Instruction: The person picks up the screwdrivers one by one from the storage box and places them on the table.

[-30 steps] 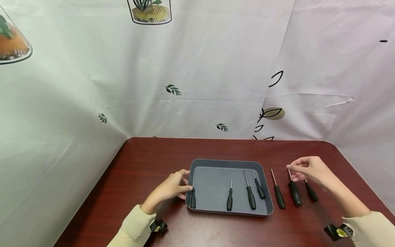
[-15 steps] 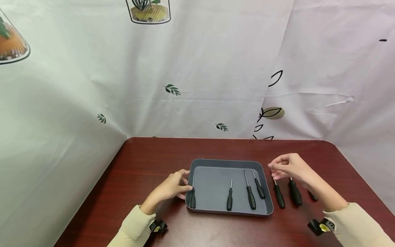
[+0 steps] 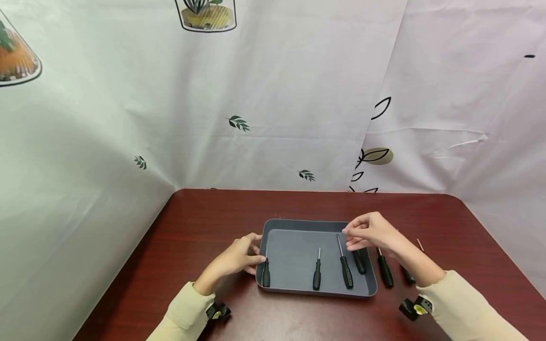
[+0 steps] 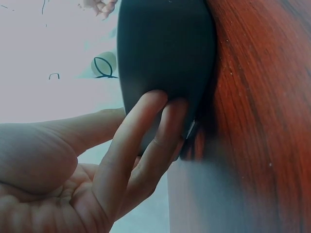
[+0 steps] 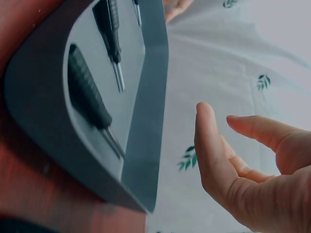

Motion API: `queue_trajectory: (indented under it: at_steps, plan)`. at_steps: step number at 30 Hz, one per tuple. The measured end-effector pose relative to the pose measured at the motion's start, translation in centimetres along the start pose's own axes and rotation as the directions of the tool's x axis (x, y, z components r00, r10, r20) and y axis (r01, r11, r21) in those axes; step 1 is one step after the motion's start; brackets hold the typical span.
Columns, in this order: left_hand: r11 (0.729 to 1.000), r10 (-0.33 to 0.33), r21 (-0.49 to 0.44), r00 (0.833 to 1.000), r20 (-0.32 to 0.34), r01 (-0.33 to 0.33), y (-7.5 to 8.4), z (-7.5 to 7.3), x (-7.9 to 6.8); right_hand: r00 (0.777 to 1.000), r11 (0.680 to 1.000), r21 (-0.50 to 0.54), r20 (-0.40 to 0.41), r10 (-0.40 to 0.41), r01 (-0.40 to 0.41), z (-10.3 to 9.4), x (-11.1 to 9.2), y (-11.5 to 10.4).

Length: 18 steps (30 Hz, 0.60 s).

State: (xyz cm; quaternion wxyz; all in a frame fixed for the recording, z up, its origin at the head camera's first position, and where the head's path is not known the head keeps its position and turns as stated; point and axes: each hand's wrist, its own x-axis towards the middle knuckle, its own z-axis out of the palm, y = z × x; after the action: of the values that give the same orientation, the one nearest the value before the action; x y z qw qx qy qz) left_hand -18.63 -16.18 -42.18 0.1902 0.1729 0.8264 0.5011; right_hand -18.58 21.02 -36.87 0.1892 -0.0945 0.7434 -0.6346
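Four screwdrivers [image 3: 346, 273] lie in the tray [image 3: 293, 255] my left grip [image 3: 242, 256] pinches; my empty, parted right grip [image 3: 370, 232] seems poised to pick one, which calls for lowering.

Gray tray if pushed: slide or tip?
The gray tray will probably slide, not tip: it's wide and low. No visible bend where the left hand grips it suggests stiffness. The screwdrivers lying loose inside may shift or roll.

tray [image 3: 294, 265]: grey, flat on your worktop [image 3: 213, 213]
inside screwdrivers [image 3: 317, 278]: four, black handles, tips pointing away from you
outside screwdrivers [image 3: 386, 273]: just right of it, partly hidden
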Motion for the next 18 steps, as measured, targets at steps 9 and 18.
queue_trajectory:
  at_steps: [9,18]
  plan:
    - [1.0,-0.004,0.017,1.0,0.0,0.004,0.2,-0.1,-0.1,0.998,1.0,0.0,0.067,0.002,-0.002,2.7,1.6,0.5]
    - [1.0,-0.002,0.017,1.0,-0.014,0.002,0.4,-0.1,-0.2,0.993,1.0,0.011,0.121,0.011,-0.013,6.1,2.8,1.0]
